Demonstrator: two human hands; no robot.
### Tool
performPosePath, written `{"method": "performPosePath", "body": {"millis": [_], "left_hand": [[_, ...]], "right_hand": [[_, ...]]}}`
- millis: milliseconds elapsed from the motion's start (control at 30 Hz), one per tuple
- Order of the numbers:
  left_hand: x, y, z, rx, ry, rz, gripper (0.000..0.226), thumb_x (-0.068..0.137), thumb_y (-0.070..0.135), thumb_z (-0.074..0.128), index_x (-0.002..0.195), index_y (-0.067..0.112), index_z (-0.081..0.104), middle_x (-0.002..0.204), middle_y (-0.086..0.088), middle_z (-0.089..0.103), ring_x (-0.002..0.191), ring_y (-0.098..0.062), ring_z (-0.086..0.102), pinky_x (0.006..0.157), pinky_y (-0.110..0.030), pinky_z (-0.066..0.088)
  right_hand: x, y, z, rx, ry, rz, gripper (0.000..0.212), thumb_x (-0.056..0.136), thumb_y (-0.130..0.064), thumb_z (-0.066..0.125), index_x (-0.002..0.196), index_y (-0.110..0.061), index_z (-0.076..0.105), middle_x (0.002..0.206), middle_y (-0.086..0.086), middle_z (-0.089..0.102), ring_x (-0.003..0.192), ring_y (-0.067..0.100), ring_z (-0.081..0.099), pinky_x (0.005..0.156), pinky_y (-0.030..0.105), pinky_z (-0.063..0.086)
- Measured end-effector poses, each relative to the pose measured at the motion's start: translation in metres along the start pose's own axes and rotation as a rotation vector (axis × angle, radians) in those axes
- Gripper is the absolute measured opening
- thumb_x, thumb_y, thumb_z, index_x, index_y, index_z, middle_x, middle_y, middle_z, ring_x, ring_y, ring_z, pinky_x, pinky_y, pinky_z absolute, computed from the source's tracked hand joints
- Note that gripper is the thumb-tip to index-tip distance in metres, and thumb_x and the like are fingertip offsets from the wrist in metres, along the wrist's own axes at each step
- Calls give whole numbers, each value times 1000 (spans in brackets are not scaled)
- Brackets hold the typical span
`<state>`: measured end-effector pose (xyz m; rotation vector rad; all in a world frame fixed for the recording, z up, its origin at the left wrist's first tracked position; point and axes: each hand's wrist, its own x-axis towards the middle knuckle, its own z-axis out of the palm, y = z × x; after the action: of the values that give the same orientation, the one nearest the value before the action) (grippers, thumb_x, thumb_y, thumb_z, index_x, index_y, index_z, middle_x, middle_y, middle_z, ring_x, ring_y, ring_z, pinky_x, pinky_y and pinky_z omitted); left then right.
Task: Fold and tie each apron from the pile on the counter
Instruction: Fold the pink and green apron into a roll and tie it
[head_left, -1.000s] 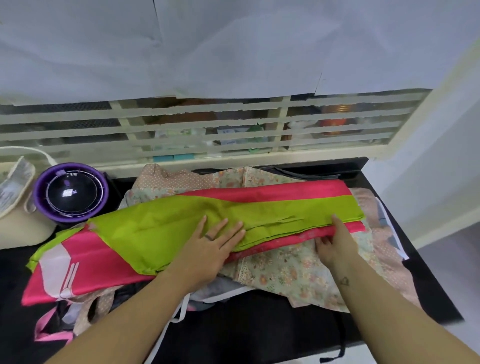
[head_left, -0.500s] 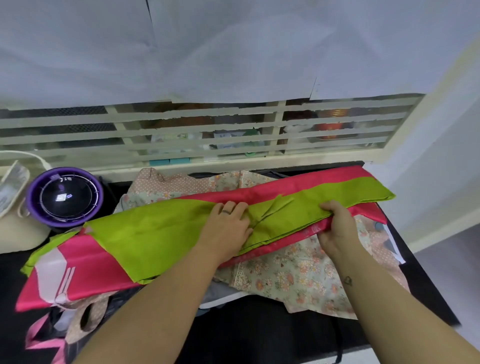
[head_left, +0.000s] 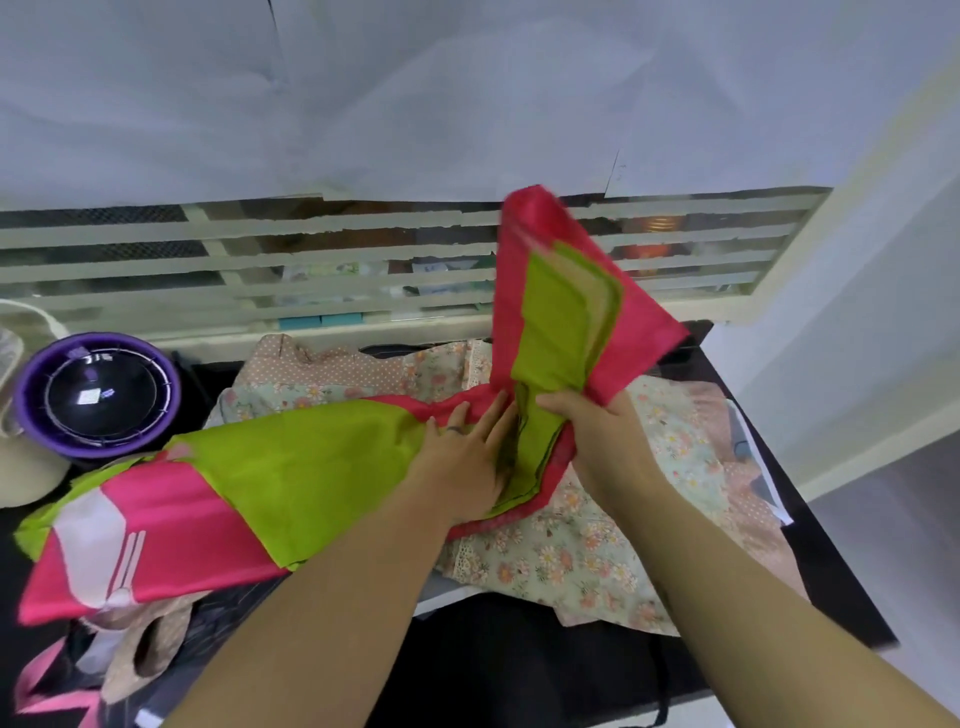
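A long black surface (head_left: 519, 649) runs across the room under a window with pale bars. A heap of soft cloth lies on it.

On top of the heap is the shiny pink and green cloth apron (head_left: 291, 467). It is folded into a long strip. Its left part lies flat on the surface. Its right part stands up in the air, bent at the middle, with thin green layers showing between the pink.

The left hand (head_left: 462, 457) lies flat on the apron right at the bend. Its fingers are straight and close together and press the cloth down. The right hand (head_left: 597, 431) is just beside it. Its fingers curl round the raised part and hold it up.

Under the apron are the flowery cotton aprons (head_left: 571, 551), pale with little blooms, dots and a lace edge. They look crumpled.

At the far left stands a round purple plastic bowl (head_left: 169, 402). A shiny black dish (head_left: 98, 400) sits inside it. A cream bag (head_left: 26, 467) touches the bowl.

A pink ribbon strap (head_left: 36, 691) hangs at the near left corner.

A dark ring (head_left: 456, 429) is on one left finger.
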<state>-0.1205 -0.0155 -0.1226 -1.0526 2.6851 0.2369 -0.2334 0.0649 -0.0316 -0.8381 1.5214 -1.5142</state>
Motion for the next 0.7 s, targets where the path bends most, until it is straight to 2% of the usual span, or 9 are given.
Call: {"method": "performPosePath", "body": {"millis": [100,200,267,333,400,467,567,633,700], "left_hand": [[2,3,-6,28,-28,-2,65,101,47,20,151,24,-16,161,5,-10,146,-36,5,111,-62,19],[-10,5,-13,64,42,-22,62,101,46,20,153,21,-4,161,-1,2,146,-32,9,114,-61,13],[-24,2,-14,72,124,-25,61,100,46,20,153,18,13,158,-6,20,145,-30,19,115,-58,11],[-43,-7,-13,15,218,-44,61,92,45,22,140,15,46,137,-10,52,131,-30,45,111,-58,27],[-68,-22,-6,-44,359,-35,45,83,41,39,105,15,70,98,-7,69,95,-29,66,91,-55,49],[-97,-45,8,-15,524,-71,24,83,32,53,81,17,71,74,-3,68,69,-26,66,68,-44,55],[-136,-82,28,-187,669,-165,28,87,17,41,84,9,68,82,-9,66,79,-32,60,74,-44,51],[-153,-100,40,-357,733,-332,23,77,10,49,92,6,67,95,-8,64,88,-28,56,78,-36,43],[-163,-108,48,-505,786,-503,20,86,6,52,99,9,67,102,-3,59,90,-18,51,80,-31,39]], "right_hand": [[-4,2,13,-110,-16,-49,43,71,-14,58,98,17,47,96,41,49,93,50,50,84,61,45],[-6,8,22,-208,-36,-90,24,84,-4,58,91,17,50,76,25,56,68,28,54,68,40,49],[-7,14,33,-303,-71,-109,14,87,-1,55,78,10,53,64,13,55,59,11,49,60,31,44],[-9,27,47,-380,-115,-166,11,86,0,56,79,8,55,67,16,56,60,7,48,59,28,42],[-11,45,57,-444,-178,-262,5,84,-1,56,84,3,58,91,6,64,83,2,56,76,24,45],[-15,69,69,-563,-286,-326,5,80,-7,56,85,-6,58,136,4,52,124,17,46,103,40,35],[-23,95,80,-760,-372,-365,23,74,-4,56,77,-19,39,153,4,30,143,27,20,115,56,9],[-23,105,83,-863,-374,-397,30,69,2,58,79,-17,37,154,7,27,146,30,13,116,55,-5],[-22,113,84,-934,-368,-457,34,66,3,59,80,-17,36,153,10,29,146,33,14,114,55,-8]]}}
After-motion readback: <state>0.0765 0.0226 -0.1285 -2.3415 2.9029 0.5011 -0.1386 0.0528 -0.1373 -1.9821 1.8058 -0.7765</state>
